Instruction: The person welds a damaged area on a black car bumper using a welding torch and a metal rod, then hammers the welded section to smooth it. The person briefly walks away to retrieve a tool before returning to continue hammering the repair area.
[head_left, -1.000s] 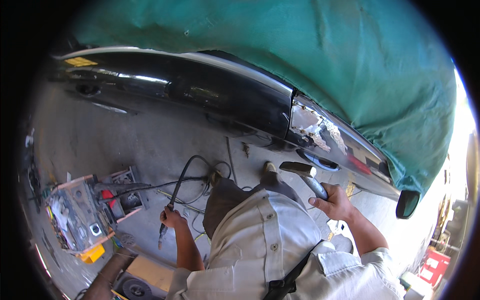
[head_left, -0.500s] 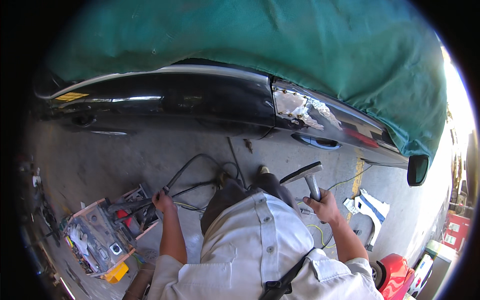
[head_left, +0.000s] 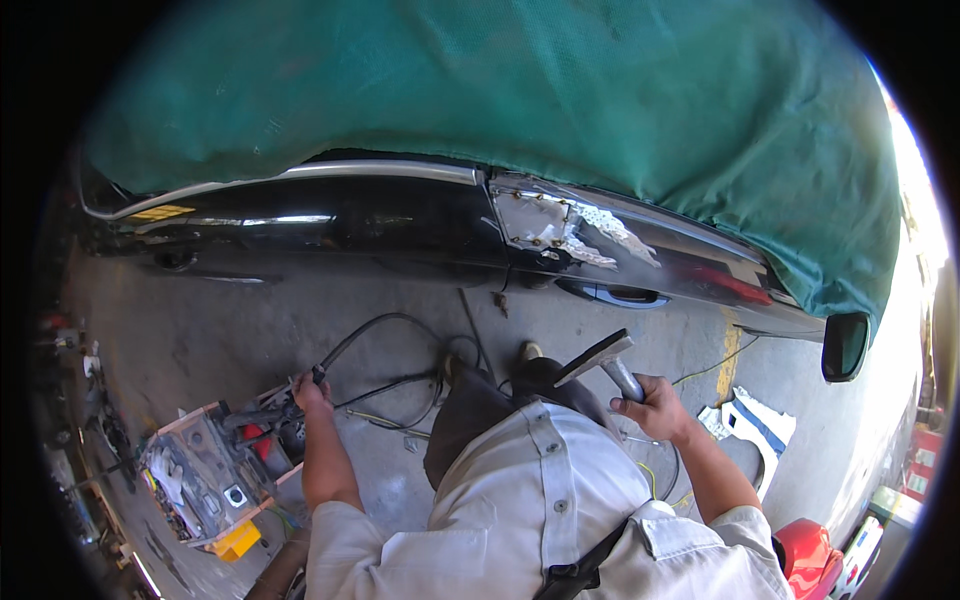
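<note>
In front of my right thigh, my right hand (head_left: pixel 655 408) is closed round the short metal handle of a hammer (head_left: pixel 597 357) with a long, narrow head. My left hand (head_left: pixel 312 392), out to the left, is wrapped round a dark tool (head_left: pixel 275 408) from which a thick black cable (head_left: pixel 375 324) loops toward my feet. The tool's far end blends into the clutter beside it, so its kind is unclear. Ahead stands a black car (head_left: pixel 340 235). Its door panel has a bare, whitish patch (head_left: pixel 533 218) bordered by small brownish spots, above the door handle (head_left: pixel 613 294). Neither hand touches the car.
A green cover (head_left: pixel 520 90) drapes over the car. At my left is a tool cart (head_left: pixel 205 475) with gloves and a yellow bin (head_left: pixel 237 543). Cables cross the floor round my feet. A white panel piece (head_left: pixel 755 430) lies right, near the side mirror (head_left: pixel 846 347); a red car part (head_left: pixel 808 560) is behind it.
My view has shifted, with the car lower and slightly left in it. The left hand has moved slightly left with the tool; the hammer has tilted a little, still in my right hand.
</note>
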